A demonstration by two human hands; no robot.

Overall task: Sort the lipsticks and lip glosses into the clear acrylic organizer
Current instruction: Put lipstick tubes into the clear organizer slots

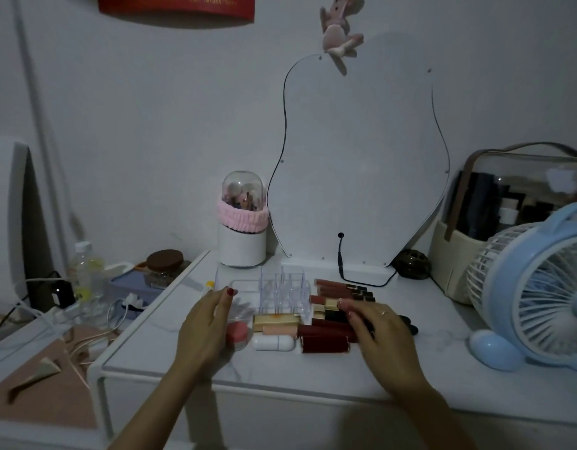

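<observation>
A clear acrylic organizer (282,289) with several empty slots stands mid-table in front of the mirror. Several lipsticks and lip glosses lie beside and before it: brown gloss tubes (340,287), gold-cased lipsticks (275,319), dark red tubes (324,342), a peach tube (279,330) and a white capsule (272,343). My left hand (204,329) hovers at the organizer's left edge with relaxed fingers, holding nothing. My right hand (376,329) lies over the pile's right side, fingertips touching a gold and black lipstick (332,303). Whether it grips one is hidden.
A pink round jar (237,332) sits by my left hand. Behind stand a white brush holder with a dome (242,222) and a curvy mirror (358,164) with its cable (362,282). A blue fan (540,293) and a cosmetics bag (514,203) fill the right.
</observation>
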